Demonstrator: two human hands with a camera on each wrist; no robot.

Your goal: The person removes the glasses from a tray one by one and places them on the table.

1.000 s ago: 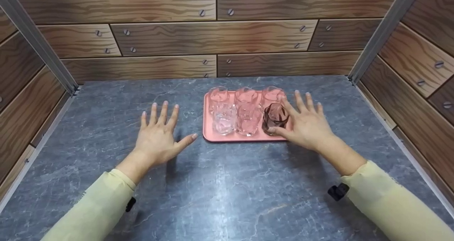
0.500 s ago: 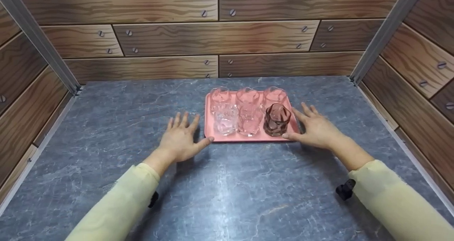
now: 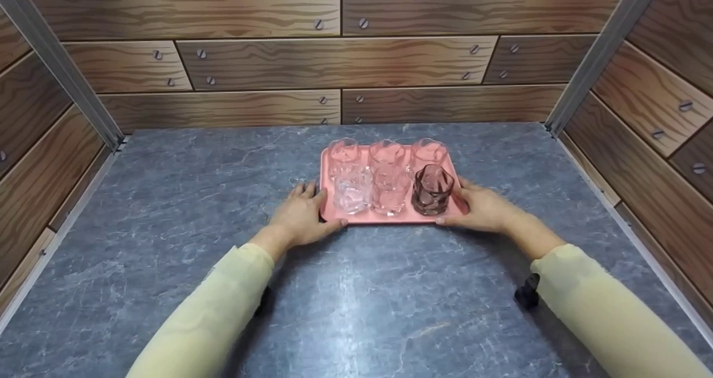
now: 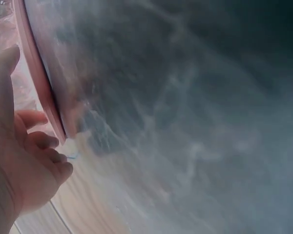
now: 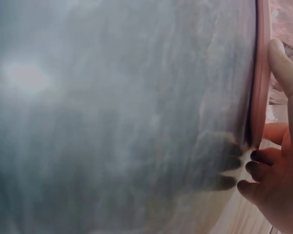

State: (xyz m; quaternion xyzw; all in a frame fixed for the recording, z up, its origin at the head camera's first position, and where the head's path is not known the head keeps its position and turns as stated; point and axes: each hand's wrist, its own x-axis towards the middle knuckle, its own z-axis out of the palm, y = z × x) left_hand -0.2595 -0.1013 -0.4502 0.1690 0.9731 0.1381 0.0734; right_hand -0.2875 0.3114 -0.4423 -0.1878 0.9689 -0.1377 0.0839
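A pink rectangular tray (image 3: 362,219) on the table bears several drinking glasses in two rows. One front glass (image 3: 432,191), at the right, is smoky brown; the others, such as the front-left glass (image 3: 352,191), are clear. My left hand (image 3: 301,216) grips the tray's near left corner, thumb along the front edge and fingers at the side. At the near right corner my right hand (image 3: 490,210) holds it likewise. Both wrist views show curled fingers against the tray rim, with the left hand (image 4: 29,165) and right hand (image 5: 278,180) close around it.
The grey marbled tabletop (image 3: 345,300) spreads around the tray. A wood-patterned back wall (image 3: 340,60) stands behind it, with similar panels on both sides. Grey metal posts (image 3: 585,55) mark the back corners.
My left hand has moved right and forward from the bare tabletop to the tray's left side. My right hand has come down from beside the brown glass to the right edge. Both have closed on the tray.
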